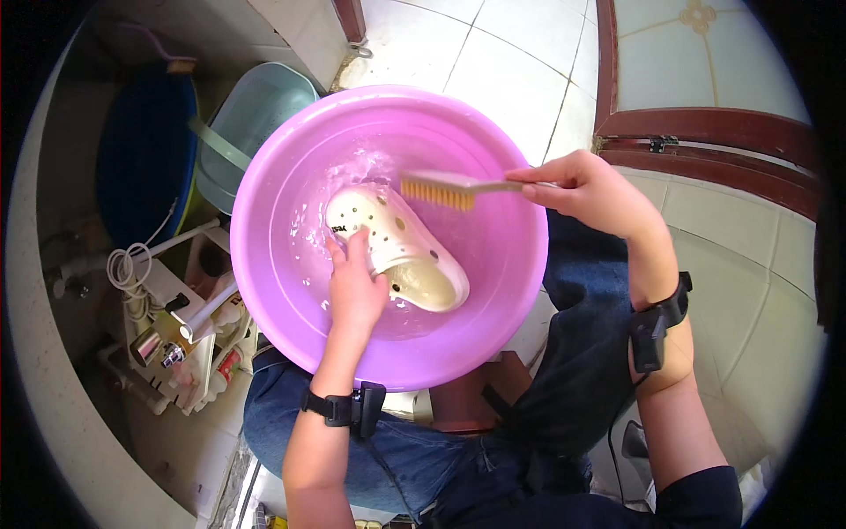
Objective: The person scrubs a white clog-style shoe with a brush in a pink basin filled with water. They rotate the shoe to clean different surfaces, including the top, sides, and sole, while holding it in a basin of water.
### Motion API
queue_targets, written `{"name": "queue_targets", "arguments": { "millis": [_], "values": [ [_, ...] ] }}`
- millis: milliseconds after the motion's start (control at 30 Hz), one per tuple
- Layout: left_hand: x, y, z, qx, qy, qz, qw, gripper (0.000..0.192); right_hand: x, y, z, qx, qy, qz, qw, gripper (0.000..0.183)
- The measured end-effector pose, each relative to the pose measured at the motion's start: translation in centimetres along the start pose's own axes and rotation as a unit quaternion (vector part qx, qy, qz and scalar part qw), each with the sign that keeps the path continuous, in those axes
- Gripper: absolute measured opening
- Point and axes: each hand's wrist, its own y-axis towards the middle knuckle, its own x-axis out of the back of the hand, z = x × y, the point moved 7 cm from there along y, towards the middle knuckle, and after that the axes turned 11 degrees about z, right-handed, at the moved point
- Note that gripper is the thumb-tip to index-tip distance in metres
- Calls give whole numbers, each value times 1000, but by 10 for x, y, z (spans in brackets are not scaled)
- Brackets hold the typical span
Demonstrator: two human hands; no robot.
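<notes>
A white foam clog [403, 231] with round vent holes lies in shallow water in a pink-purple plastic basin [522, 264]. Its toe points away from me and its heel opening faces the lower right. My left hand [357, 284] rests against the clog's left side, fingers spread over its upper; whether they grip it is partly hidden. Above the basin's right half, my right hand [581, 192] pinches the thin handle of a scrubbing brush [439, 185]. The brush's yellow bristles point down, apart from the clog. Water ripples around the toe.
A pale blue-green plastic tub [258, 106] stands behind the basin on the left, near a dark blue basin [145, 159]. A white storage rack [198, 357] with bottles and a coiled cord [129, 268] sits at left. A red-brown framed door [700, 135] is at right.
</notes>
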Motion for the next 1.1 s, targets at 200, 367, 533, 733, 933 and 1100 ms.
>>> {"name": "queue_targets", "arguments": {
  "millis": [200,367,533,733,933,1100],
  "values": [
    [-11,7,49,-26,-418,-87,904,58,-27,18,8,19,-97,-75,992,29],
    [-31,-10,74,197,-660,-97,718,39,-47,28,3,49,-109,-114,986,28],
    [-12,-3,46,62,-787,-122,602,48,-64,27,14,23,-60,-49,997,31],
    [-6,6,39,24,-824,-46,564,55,-58,19,20,39,16,2,999,32],
    [-19,0,20,70,-857,47,509,61,-44,21,20,81,111,19,990,36],
    [-7,-9,-7,38,-835,55,547,59,-39,17,34,128,176,40,975,42]
  ]
}}
